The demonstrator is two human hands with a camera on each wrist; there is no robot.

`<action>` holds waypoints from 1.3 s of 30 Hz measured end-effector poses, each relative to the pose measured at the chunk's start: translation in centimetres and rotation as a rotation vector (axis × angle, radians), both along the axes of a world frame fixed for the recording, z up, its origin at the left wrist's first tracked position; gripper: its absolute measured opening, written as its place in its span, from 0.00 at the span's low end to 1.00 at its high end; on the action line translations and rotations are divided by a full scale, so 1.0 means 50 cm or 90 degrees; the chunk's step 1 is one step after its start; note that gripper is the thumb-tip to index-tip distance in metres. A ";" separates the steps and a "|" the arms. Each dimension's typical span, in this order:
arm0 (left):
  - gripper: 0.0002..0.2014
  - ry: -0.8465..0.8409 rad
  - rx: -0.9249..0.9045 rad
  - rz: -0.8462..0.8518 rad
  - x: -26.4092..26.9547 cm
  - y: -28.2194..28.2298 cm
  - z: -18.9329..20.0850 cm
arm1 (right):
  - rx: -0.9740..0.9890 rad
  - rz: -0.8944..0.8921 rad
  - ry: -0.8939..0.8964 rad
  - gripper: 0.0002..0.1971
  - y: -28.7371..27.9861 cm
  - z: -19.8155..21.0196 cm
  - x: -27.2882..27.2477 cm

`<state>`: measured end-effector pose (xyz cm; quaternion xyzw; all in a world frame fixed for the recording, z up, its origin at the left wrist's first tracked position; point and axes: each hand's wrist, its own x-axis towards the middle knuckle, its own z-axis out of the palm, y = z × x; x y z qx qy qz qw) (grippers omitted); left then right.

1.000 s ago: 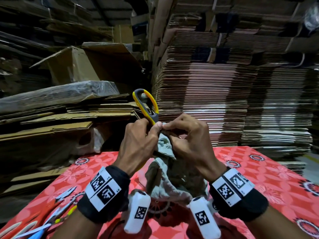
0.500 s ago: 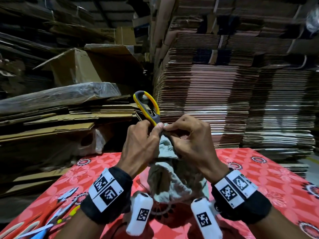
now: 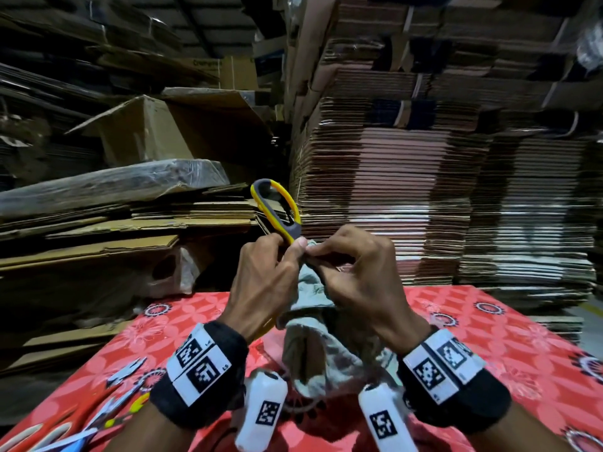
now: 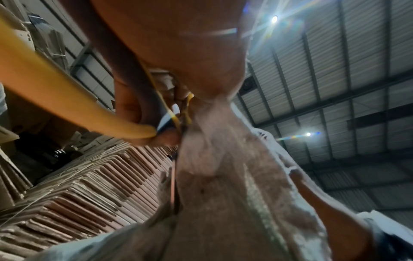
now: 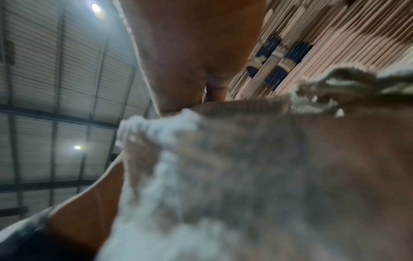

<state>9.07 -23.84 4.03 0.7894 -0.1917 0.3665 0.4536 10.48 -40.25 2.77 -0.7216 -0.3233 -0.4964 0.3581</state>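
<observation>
Both hands are raised above a red patterned tablecloth (image 3: 489, 340). My left hand (image 3: 264, 282) grips a pair of scissors (image 3: 277, 212) with yellow and grey handles; one handle loop sticks up above the fist. My right hand (image 3: 355, 275) pinches a grey-white rag (image 3: 313, 288) against the scissors right beside the left thumb. The rag hangs down between both wrists. In the left wrist view the yellow handle (image 4: 67, 98) crosses the palm and the rag (image 4: 234, 185) drapes below. The right wrist view is mostly filled by the blurred rag (image 5: 257, 176). The blades are hidden by rag and fingers.
More scissors and small tools (image 3: 107, 409) lie at the cloth's near left corner. Tall stacks of flattened cardboard (image 3: 424, 190) rise behind the table on the right. Loose cartons and a plastic-wrapped bundle (image 3: 107, 184) pile up on the left.
The hands stay together at about the same height. The fingers of my right hand have shifted slightly on the rag near the scissors.
</observation>
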 end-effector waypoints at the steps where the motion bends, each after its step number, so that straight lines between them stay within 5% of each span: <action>1: 0.25 0.002 0.007 -0.004 -0.001 0.001 0.000 | 0.004 0.004 0.015 0.08 -0.001 0.003 -0.001; 8: 0.22 -0.019 0.041 -0.037 0.005 0.000 -0.009 | 0.137 -0.040 0.109 0.09 -0.065 0.037 0.010; 15: 0.22 -0.010 0.039 -0.003 0.005 0.002 -0.005 | 0.039 -0.004 0.021 0.07 0.004 0.006 -0.010; 24: 0.22 0.004 0.007 -0.059 -0.003 0.003 0.002 | 0.131 -0.023 0.045 0.07 -0.079 0.036 0.013; 31: 0.23 0.011 0.025 -0.005 0.020 0.015 0.000 | 0.020 0.045 0.000 0.08 0.008 -0.005 -0.007; 39: 0.24 -0.004 0.033 -0.040 -0.003 0.004 0.005 | 0.150 -0.022 0.097 0.07 -0.069 0.039 0.015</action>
